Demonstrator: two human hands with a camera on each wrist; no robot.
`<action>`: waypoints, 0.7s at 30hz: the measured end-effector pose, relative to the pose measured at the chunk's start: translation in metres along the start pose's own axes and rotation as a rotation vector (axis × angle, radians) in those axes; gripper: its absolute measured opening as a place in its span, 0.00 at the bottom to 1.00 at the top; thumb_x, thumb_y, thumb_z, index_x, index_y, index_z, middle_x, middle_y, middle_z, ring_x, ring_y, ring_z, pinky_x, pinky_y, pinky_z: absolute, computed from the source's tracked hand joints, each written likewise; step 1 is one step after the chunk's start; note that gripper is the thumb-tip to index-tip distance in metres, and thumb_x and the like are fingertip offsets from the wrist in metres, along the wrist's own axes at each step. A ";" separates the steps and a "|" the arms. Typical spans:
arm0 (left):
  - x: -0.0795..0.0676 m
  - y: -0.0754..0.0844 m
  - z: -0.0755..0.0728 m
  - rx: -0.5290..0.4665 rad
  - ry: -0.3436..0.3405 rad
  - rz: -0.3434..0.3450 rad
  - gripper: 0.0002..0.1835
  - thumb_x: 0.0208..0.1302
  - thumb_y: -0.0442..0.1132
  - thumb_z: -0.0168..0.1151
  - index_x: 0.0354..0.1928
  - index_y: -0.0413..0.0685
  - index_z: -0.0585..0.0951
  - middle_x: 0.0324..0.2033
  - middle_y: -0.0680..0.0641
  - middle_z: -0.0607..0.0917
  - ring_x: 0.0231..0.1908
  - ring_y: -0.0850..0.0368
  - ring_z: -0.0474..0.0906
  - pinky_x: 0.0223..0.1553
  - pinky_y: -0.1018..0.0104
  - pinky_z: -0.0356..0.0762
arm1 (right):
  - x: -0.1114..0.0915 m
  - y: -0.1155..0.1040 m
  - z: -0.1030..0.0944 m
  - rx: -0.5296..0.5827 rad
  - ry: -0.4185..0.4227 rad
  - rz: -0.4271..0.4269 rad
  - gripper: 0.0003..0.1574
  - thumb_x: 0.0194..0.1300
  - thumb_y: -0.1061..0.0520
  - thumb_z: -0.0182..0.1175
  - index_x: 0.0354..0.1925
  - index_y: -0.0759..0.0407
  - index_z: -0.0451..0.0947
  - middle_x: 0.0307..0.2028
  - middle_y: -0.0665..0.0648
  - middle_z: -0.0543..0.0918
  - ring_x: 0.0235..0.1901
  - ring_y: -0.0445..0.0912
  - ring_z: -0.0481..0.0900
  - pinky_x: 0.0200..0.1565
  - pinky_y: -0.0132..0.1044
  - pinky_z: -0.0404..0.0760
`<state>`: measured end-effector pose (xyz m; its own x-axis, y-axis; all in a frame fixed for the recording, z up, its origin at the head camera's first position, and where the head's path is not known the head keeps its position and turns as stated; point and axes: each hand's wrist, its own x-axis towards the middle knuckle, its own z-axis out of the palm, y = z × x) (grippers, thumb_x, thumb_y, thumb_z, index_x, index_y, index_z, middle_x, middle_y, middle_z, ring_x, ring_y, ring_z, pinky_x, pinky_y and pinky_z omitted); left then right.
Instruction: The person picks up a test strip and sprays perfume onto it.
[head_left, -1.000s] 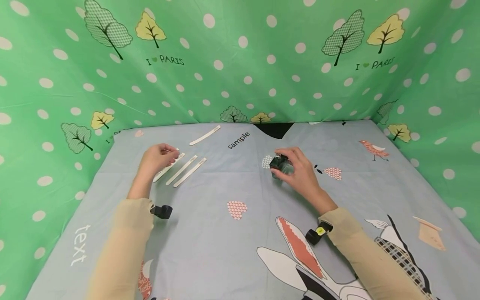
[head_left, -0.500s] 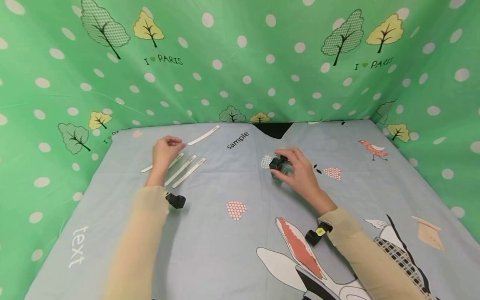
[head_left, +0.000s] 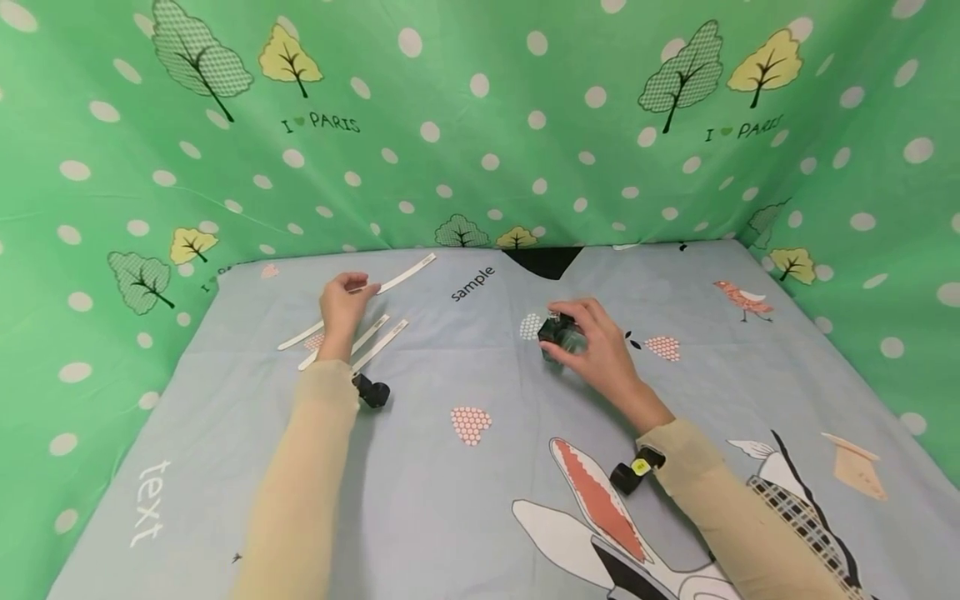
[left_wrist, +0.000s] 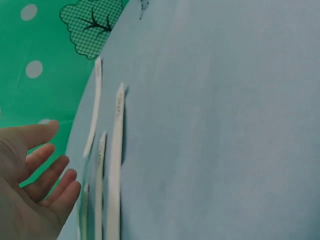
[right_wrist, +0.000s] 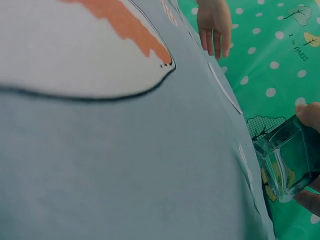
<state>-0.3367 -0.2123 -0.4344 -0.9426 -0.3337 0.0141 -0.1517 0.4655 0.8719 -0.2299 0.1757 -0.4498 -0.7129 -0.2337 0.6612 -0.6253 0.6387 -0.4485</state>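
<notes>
My left hand hovers over the group of paper strips, its fingertips close to the lower end of a curved white strip in the head view. In the left wrist view this hand has thumb and fingers apart, with nothing between them. Beside it lie long narrow strips with small print at their tips. My right hand grips a small square glass bottle between thumb and fingers. In the right wrist view the bottle's clear, thick-walled glass shows at the right edge.
Under the left forearm, another strip and a leftmost strip lie slanted on the grey-blue printed cloth. A green dotted curtain stands behind the table and at its sides. Each wrist wears a small black camera.
My left hand has moved right and slightly away from me, from the leftmost strips towards the far curved strip. The leftmost strip has come into view. My right hand stays put with the bottle.
</notes>
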 end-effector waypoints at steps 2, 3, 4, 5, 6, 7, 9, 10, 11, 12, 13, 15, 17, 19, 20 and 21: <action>0.002 -0.004 0.003 -0.005 -0.004 -0.006 0.21 0.65 0.38 0.66 0.58 0.37 0.79 0.58 0.37 0.82 0.59 0.43 0.79 0.63 0.54 0.76 | 0.000 0.001 0.000 0.001 0.000 0.003 0.36 0.52 0.55 0.77 0.58 0.52 0.76 0.49 0.61 0.78 0.47 0.53 0.82 0.44 0.46 0.87; 0.003 -0.005 0.004 -0.003 -0.006 -0.009 0.21 0.65 0.38 0.66 0.58 0.37 0.79 0.58 0.36 0.82 0.59 0.43 0.79 0.63 0.54 0.76 | -0.001 0.001 -0.001 0.001 0.000 0.005 0.36 0.52 0.55 0.77 0.59 0.52 0.76 0.49 0.61 0.78 0.47 0.53 0.82 0.44 0.46 0.87; 0.004 -0.006 0.005 0.002 -0.005 -0.013 0.21 0.66 0.38 0.66 0.58 0.37 0.79 0.57 0.36 0.82 0.59 0.43 0.79 0.63 0.54 0.76 | -0.001 0.001 -0.001 0.000 0.000 0.007 0.36 0.52 0.55 0.77 0.59 0.52 0.76 0.50 0.61 0.78 0.47 0.52 0.82 0.44 0.46 0.87; 0.005 -0.007 0.007 0.012 -0.002 -0.016 0.20 0.66 0.38 0.65 0.58 0.37 0.79 0.56 0.36 0.83 0.58 0.43 0.79 0.62 0.54 0.76 | -0.001 0.001 -0.001 -0.002 0.000 0.011 0.36 0.52 0.55 0.78 0.58 0.52 0.76 0.50 0.60 0.78 0.47 0.52 0.82 0.44 0.46 0.87; 0.006 -0.008 0.008 0.024 0.002 -0.022 0.20 0.66 0.38 0.65 0.57 0.36 0.79 0.55 0.36 0.83 0.57 0.43 0.79 0.62 0.54 0.76 | -0.001 0.001 -0.001 -0.004 -0.001 0.014 0.36 0.52 0.54 0.77 0.58 0.51 0.76 0.50 0.60 0.78 0.48 0.52 0.82 0.44 0.46 0.87; 0.007 -0.008 0.010 0.037 0.009 -0.030 0.19 0.66 0.38 0.65 0.57 0.36 0.79 0.54 0.36 0.84 0.56 0.43 0.80 0.61 0.54 0.76 | -0.001 0.001 -0.001 -0.006 -0.002 0.016 0.36 0.52 0.55 0.78 0.58 0.51 0.77 0.50 0.60 0.78 0.48 0.52 0.82 0.44 0.46 0.87; 0.009 -0.008 0.012 0.081 0.025 -0.044 0.18 0.67 0.38 0.64 0.56 0.37 0.80 0.52 0.36 0.85 0.53 0.43 0.81 0.59 0.54 0.77 | 0.000 0.002 -0.001 -0.008 -0.001 0.018 0.36 0.52 0.55 0.78 0.58 0.51 0.77 0.50 0.60 0.78 0.48 0.53 0.82 0.44 0.46 0.87; 0.010 -0.007 0.013 0.105 0.033 -0.051 0.18 0.66 0.38 0.64 0.56 0.37 0.81 0.51 0.37 0.85 0.52 0.43 0.81 0.58 0.54 0.77 | -0.001 0.001 -0.001 -0.008 0.000 0.017 0.36 0.52 0.55 0.78 0.58 0.52 0.77 0.50 0.60 0.78 0.48 0.52 0.81 0.44 0.46 0.87; 0.011 -0.007 0.014 0.132 0.040 -0.056 0.18 0.66 0.38 0.65 0.55 0.38 0.81 0.50 0.37 0.86 0.51 0.44 0.82 0.57 0.54 0.77 | -0.001 0.001 -0.001 -0.007 0.001 0.016 0.36 0.51 0.55 0.78 0.58 0.52 0.77 0.50 0.60 0.78 0.48 0.52 0.81 0.44 0.46 0.87; 0.011 -0.006 0.014 0.156 0.044 -0.063 0.17 0.66 0.38 0.65 0.55 0.38 0.81 0.49 0.38 0.86 0.50 0.44 0.82 0.56 0.54 0.77 | -0.001 0.001 -0.001 -0.008 0.002 0.013 0.36 0.52 0.55 0.78 0.58 0.52 0.77 0.49 0.60 0.78 0.47 0.52 0.81 0.44 0.46 0.87; 0.012 -0.005 0.015 0.180 0.048 -0.067 0.17 0.66 0.38 0.65 0.54 0.39 0.82 0.49 0.38 0.86 0.50 0.44 0.82 0.56 0.54 0.77 | -0.001 0.001 -0.001 -0.010 0.004 0.009 0.36 0.51 0.55 0.78 0.58 0.52 0.77 0.49 0.60 0.78 0.47 0.52 0.81 0.44 0.46 0.87; 0.012 -0.003 0.017 0.221 0.051 -0.073 0.16 0.65 0.38 0.66 0.53 0.40 0.82 0.48 0.39 0.87 0.49 0.45 0.82 0.55 0.53 0.77 | -0.001 0.001 -0.002 -0.012 0.004 0.005 0.35 0.51 0.55 0.78 0.58 0.52 0.77 0.49 0.61 0.78 0.46 0.52 0.81 0.44 0.45 0.87; 0.012 -0.002 0.018 0.250 0.051 -0.076 0.15 0.65 0.38 0.67 0.52 0.40 0.83 0.47 0.39 0.87 0.47 0.45 0.83 0.53 0.54 0.77 | -0.002 0.001 -0.002 -0.017 0.002 0.003 0.35 0.51 0.54 0.78 0.58 0.53 0.77 0.48 0.61 0.78 0.46 0.52 0.81 0.43 0.45 0.87; 0.013 -0.001 0.019 0.274 0.053 -0.068 0.14 0.64 0.37 0.67 0.50 0.40 0.83 0.47 0.40 0.88 0.46 0.45 0.83 0.51 0.54 0.77 | -0.002 0.002 -0.002 -0.020 -0.001 0.005 0.35 0.52 0.54 0.78 0.58 0.53 0.77 0.48 0.61 0.78 0.46 0.52 0.82 0.43 0.44 0.87; 0.013 -0.001 0.020 0.286 0.052 -0.061 0.13 0.64 0.37 0.67 0.49 0.41 0.83 0.46 0.40 0.88 0.45 0.46 0.83 0.50 0.54 0.76 | -0.002 0.002 -0.002 -0.021 -0.003 0.006 0.35 0.52 0.54 0.78 0.58 0.53 0.77 0.48 0.61 0.78 0.46 0.52 0.82 0.43 0.44 0.87; 0.013 -0.001 0.020 0.299 0.049 -0.054 0.12 0.64 0.36 0.67 0.48 0.41 0.84 0.45 0.40 0.88 0.45 0.46 0.83 0.49 0.54 0.76 | -0.002 0.002 -0.002 -0.020 -0.004 0.008 0.35 0.52 0.54 0.77 0.58 0.53 0.77 0.48 0.61 0.78 0.45 0.52 0.82 0.43 0.44 0.87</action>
<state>-0.3553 -0.2003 -0.4448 -0.9163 -0.4005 0.0013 -0.2892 0.6639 0.6896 -0.2293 0.1786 -0.4504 -0.7192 -0.2313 0.6552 -0.6131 0.6549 -0.4418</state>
